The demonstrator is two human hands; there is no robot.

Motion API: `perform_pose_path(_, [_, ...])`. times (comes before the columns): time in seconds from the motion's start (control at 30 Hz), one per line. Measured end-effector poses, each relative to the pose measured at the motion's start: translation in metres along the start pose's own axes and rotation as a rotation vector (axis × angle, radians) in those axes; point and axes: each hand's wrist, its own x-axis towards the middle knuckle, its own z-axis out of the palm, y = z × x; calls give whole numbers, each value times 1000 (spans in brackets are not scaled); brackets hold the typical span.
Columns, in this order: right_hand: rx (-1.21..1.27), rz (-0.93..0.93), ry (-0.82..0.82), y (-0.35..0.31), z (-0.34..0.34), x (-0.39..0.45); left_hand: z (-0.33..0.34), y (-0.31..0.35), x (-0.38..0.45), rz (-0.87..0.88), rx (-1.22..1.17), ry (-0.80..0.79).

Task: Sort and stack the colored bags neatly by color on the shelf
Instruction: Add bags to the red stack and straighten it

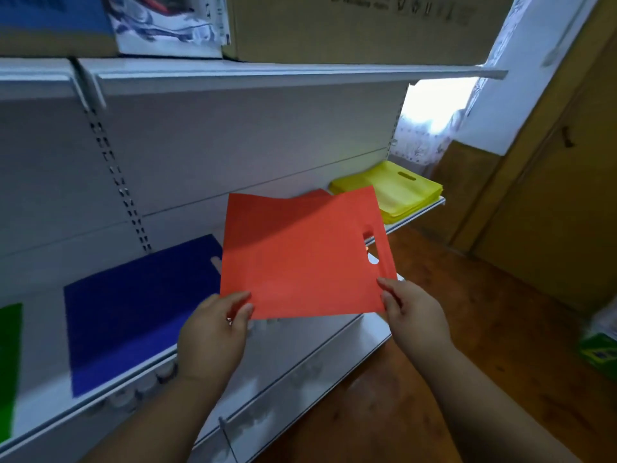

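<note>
Red bag [300, 259] flat, uncreased, oval handle cutout near right edge.

No legible text: only blurred black print on the cardboard box [360, 25] up top.

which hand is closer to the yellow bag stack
Right. The right hand pinches the red bag's corner below the yellow stack; the left hand is farther left.

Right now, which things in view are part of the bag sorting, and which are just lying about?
Part of the job:
red bag, pinched by left hand and right hand
blue bag
yellow stack
green bag
shelf

Just lying about:
cardboard box on the upper shelf
green packet on the floor
</note>
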Motion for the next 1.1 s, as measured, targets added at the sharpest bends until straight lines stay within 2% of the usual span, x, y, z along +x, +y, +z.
perform_pose_path(0.17, [-46, -22, -21, 12, 1, 73, 34, 22, 49, -53, 13, 20])
perform_pose_path(0.3, [-2, -71, -21, 15, 4, 133, 52, 38, 78, -97, 65, 114])
perform_pose_path(0.4, [-24, -105, -89, 26, 17, 182, 77, 45, 99, -198, 145, 130])
perform_pose_path(0.53, [-118, -182, -220, 49, 40, 247, 120, 52, 115, -269, 364, 86])
perform_pose_path(0.67, [-213, -281, -328, 66, 57, 297, 156, 64, 127, -361, 456, 57])
perform_pose_path(0.83, [-323, -387, -430, 83, 73, 324, 183, 75, 138, -408, 601, -25])
perform_pose_path(0.97, [-419, -426, -437, 81, 72, 330, 191, 74, 138, -375, 672, -24])
perform_pose_path(1.1, [-373, -520, -450, 64, 70, 325, 189, 75, 140, -344, 752, -17])
